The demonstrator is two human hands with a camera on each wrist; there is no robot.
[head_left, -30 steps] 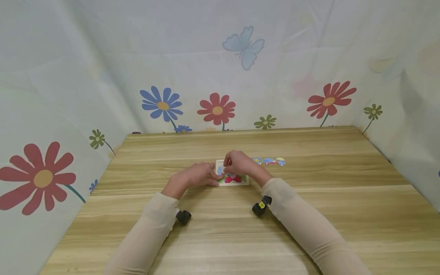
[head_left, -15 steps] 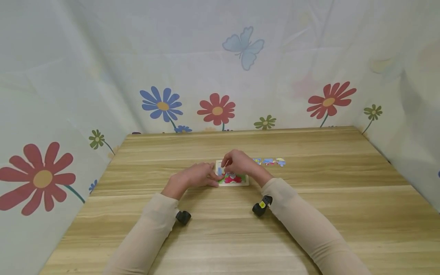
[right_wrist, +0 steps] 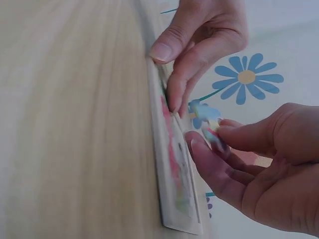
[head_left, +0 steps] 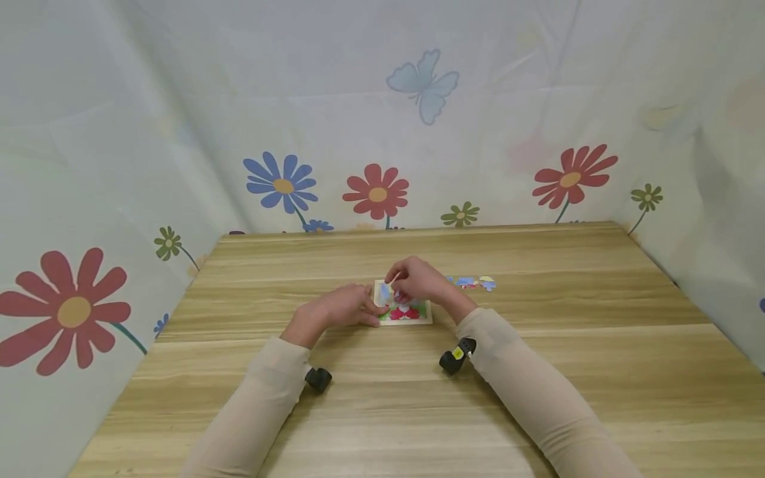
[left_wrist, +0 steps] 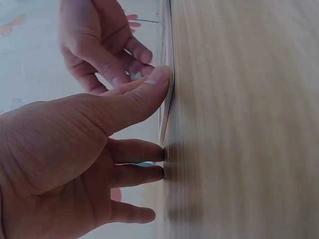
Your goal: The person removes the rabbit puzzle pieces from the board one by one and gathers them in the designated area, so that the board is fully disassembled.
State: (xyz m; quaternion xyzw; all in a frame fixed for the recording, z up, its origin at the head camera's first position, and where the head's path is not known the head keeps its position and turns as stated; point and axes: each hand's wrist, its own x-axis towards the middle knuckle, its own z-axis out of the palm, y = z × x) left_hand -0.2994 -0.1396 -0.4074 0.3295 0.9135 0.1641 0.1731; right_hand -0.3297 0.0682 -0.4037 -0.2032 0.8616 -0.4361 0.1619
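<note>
On my feed I count one puzzle tray (right_wrist: 177,223) flat on the table (head_left: 382,411), and at least two loose pieces (head_left: 487,283) to its right. My left hand (head_left: 343,305) presses the tray's near-left corner — three fingers spread apart. My right hand (head_left: 418,279) arches over it, thumb and fingertips pinching one multicoloured piece (right_wrist: 211,133).

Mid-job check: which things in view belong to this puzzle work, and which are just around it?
Belong to the job:
puzzle board, touched by the left hand
piece pinched by the right hand
loose pieces right of the board

Just around it:
flowered backdrop
wooden table
black wrist cameras
</note>
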